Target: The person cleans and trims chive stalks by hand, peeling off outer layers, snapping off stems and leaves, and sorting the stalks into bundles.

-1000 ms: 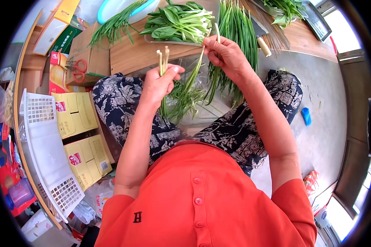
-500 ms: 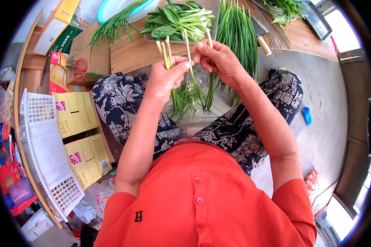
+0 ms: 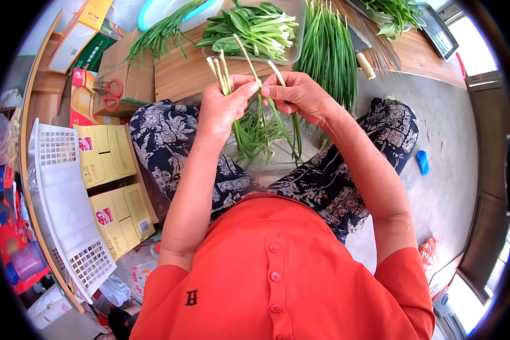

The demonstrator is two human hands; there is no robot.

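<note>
One stalk (image 3: 245,55) has tipped left, rising from between left hand (image 3: 219,110) and right hand (image 3: 303,97), each gripping stalks (image 3: 225,71).

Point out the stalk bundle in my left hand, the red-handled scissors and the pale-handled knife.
Stalk bundle (image 3: 225,74): head view, pale upper part.
Red-handled scissors (image 3: 112,96): head view, on the handles.
Pale-handled knife (image 3: 366,67): head view, on the handle.

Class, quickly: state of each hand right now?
Left hand: closed, holding several slim, pale-ended green plant stalks.
Right hand: closed, holding another slim green stalk.
</note>
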